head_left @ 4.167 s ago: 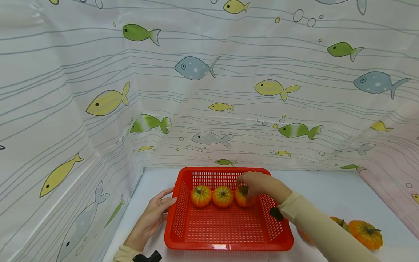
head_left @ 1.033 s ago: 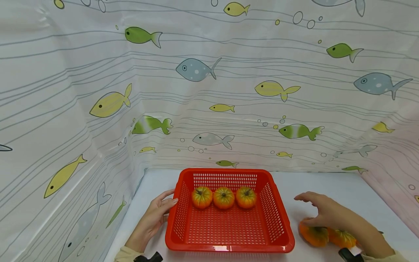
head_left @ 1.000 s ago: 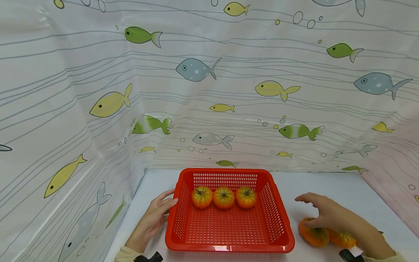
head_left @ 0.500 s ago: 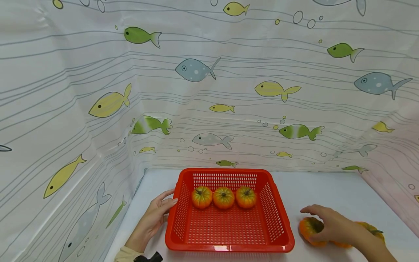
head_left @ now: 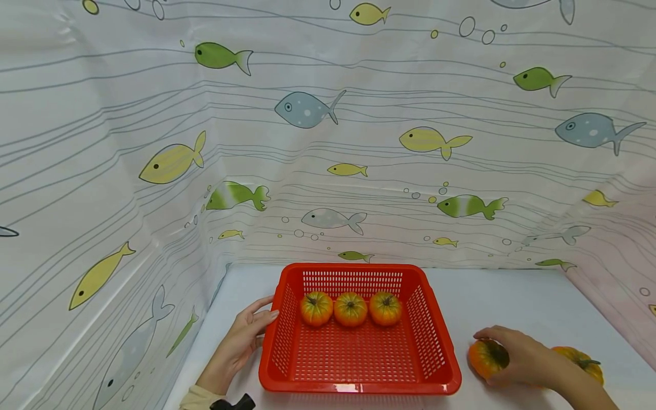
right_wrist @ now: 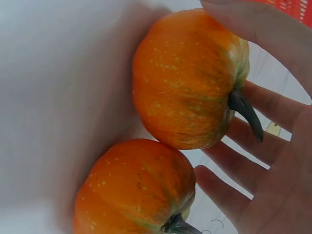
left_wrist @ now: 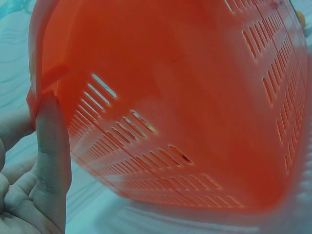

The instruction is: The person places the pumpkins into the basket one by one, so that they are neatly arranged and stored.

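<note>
The left hand [head_left: 237, 344] pinches the basket [head_left: 353, 389] at nine o'clock; the right hand [head_left: 525, 359] grips a pumpkin [head_left: 483, 360] just past three, touching another pumpkin [right_wrist: 131, 190]. The basket's wall [head_left: 427, 336] stands between them and three pumpkins [head_left: 351, 311] inside.

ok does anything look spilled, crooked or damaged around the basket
Nothing stands out: the left hand holds the red basket, three pumpkins sit inside it in a row, and the pumpkins at the right hand show no visible damage.

Has a red basket [head_left: 359, 388] on the white table [head_left: 502, 302], nearer its left edge than its right, and some orange pumpkins [head_left: 484, 360] over toward its right edge.
</note>
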Available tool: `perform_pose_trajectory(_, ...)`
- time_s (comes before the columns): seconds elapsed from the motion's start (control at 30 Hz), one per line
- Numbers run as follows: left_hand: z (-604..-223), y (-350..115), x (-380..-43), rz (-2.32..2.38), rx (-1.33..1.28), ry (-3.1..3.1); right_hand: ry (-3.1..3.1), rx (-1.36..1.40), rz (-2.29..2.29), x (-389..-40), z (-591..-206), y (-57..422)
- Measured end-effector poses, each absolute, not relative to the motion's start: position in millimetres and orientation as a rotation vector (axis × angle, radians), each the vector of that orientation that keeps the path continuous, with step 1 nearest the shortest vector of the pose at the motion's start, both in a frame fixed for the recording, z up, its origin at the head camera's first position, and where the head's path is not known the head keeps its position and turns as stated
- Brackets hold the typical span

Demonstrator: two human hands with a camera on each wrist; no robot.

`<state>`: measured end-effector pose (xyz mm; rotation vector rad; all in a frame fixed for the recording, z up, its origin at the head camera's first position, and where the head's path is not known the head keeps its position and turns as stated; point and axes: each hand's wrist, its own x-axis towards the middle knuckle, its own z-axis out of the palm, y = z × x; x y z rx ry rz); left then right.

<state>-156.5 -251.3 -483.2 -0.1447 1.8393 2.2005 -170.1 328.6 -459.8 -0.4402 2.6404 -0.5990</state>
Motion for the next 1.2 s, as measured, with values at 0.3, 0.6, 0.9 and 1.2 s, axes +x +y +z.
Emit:
perform_pose_trajectory(0.3, -483, -251, -157, 2.195, -0.145, 1.849, 2.655, -0.440, -0.584, -171, -464, 330)
perform_pose_trajectory(0.6, -483, -251, -156, 2.201, -0.149, 1.844, 2.676, -0.435, -0.577, -169, -463, 329)
perform_pose_trajectory(0.9, -483, -251, -155, 2.202, -0.140, 1.848, 2.736, -0.533, -0.596, -169, -458, 329)
perform_pose_trajectory(1.2, -483, -251, -155, 2.205, -0.139, 1.851, 2.779, -0.635, -0.635, -170, -449, 329)
